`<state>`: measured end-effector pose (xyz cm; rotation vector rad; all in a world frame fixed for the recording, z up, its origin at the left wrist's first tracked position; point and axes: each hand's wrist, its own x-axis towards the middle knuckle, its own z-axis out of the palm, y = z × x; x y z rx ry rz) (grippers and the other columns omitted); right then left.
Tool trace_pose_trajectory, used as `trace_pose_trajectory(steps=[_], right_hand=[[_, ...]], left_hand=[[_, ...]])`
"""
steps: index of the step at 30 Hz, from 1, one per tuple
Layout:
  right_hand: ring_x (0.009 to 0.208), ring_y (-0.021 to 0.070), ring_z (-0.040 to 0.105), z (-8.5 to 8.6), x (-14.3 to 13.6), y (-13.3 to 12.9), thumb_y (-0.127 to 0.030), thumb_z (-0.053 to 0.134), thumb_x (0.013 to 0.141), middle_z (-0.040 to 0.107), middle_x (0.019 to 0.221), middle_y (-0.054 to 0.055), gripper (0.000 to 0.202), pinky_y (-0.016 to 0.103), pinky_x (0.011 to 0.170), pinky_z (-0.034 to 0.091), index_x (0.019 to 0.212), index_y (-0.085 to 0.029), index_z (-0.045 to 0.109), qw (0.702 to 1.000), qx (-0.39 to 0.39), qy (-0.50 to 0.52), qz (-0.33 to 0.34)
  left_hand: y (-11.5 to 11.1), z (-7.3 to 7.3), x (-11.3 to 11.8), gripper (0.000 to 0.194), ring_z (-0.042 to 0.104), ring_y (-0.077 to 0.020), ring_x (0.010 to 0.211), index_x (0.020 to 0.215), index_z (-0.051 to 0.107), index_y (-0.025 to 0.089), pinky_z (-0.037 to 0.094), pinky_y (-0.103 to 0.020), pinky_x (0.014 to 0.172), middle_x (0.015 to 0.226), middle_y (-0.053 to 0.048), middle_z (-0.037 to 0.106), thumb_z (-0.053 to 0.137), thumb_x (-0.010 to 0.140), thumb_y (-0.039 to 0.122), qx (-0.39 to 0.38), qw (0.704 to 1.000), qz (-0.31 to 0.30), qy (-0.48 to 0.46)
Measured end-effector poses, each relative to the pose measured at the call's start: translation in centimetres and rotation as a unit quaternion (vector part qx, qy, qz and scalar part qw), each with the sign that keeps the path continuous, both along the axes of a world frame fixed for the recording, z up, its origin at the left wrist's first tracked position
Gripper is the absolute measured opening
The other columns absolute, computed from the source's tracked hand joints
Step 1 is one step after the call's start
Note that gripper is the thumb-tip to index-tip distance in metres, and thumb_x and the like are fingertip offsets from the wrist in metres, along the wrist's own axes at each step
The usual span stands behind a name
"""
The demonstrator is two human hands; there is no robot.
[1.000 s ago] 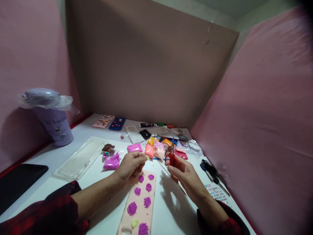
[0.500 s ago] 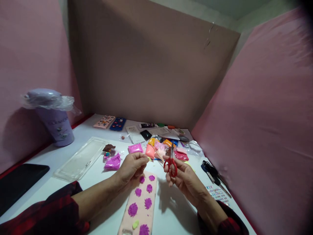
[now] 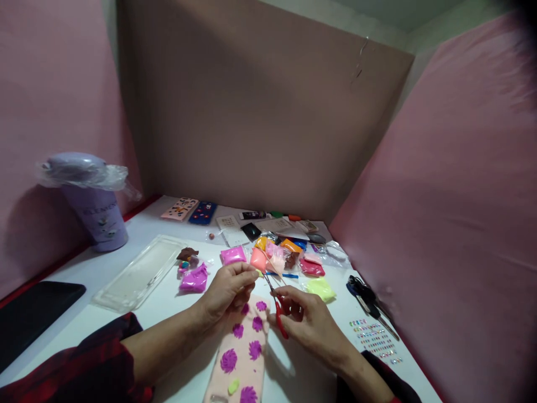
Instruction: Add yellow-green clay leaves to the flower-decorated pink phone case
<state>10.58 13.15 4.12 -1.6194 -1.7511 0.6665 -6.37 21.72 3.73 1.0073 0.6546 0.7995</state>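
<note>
My left hand (image 3: 230,286) pinches a small yellow-green piece of clay (image 3: 259,273) between thumb and fingertips. In my right hand (image 3: 304,313) is a pair of red-handled scissors (image 3: 280,313), its blades angled up and left with the tips close to the clay piece. Whether the tips touch it I cannot tell. Below both hands lies a pale pink phone case (image 3: 239,366) with several purple clay flowers (image 3: 229,361) and one yellow-green clay leaf (image 3: 234,386) on it. My left hand hangs over its far end.
Beyond the hands lie bags of coloured clay (image 3: 277,257) and a blue tool (image 3: 289,275). A yellow clay bag (image 3: 321,289), gem stickers (image 3: 377,341) and dark-handled tools (image 3: 369,299) are to the right. Leftward are a clear case (image 3: 138,271), black phone (image 3: 39,308) and purple tumbler (image 3: 94,207).
My right hand has moved left and turned the scissors, bringing their blades from upright toward the clay in my left hand. The left hand has barely moved.
</note>
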Motion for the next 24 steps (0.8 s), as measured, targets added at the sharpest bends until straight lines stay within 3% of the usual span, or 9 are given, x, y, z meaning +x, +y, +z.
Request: trace_pose_trajectory(steps=[4,13,24], right_hand=[[0.058,0.0120,0.048,-0.30,-0.07,0.01,-0.030,0.065,0.076,0.058,0.064,-0.003,0.023,0.021,0.053,0.037,0.098,-0.024,0.064,1.000,-0.002,0.000,0.003],[0.056,0.0113,0.049,-0.40,-0.10,-0.06,-0.018,0.061,0.074,0.057,0.060,-0.003,0.024,0.021,0.054,0.038,0.098,-0.022,0.066,1.000,0.013,-0.006,0.001],[0.054,0.0112,0.045,-0.38,-0.16,-0.10,-0.021,0.062,0.075,0.054,0.059,-0.004,0.020,0.021,0.051,0.036,0.095,-0.022,0.066,1.000,0.017,0.009,0.007]], left_hand=[[-0.14,0.10,0.00,0.018,0.024,-0.0004,0.033,0.077,0.052,0.015,0.012,-0.016,0.033,0.047,0.009,0.043,0.066,0.074,0.027,-0.004,1.000,-0.005,-0.004],[-0.08,0.26,-0.03,0.021,0.023,-0.0005,0.032,0.074,0.051,0.016,0.012,-0.015,0.032,0.047,0.010,0.042,0.068,0.073,0.030,-0.006,1.000,-0.023,-0.001],[-0.29,0.60,0.04,0.024,0.023,-0.0006,0.032,0.072,0.049,0.017,0.012,-0.015,0.032,0.046,0.010,0.042,0.069,0.072,0.032,-0.006,1.000,-0.028,-0.001]])
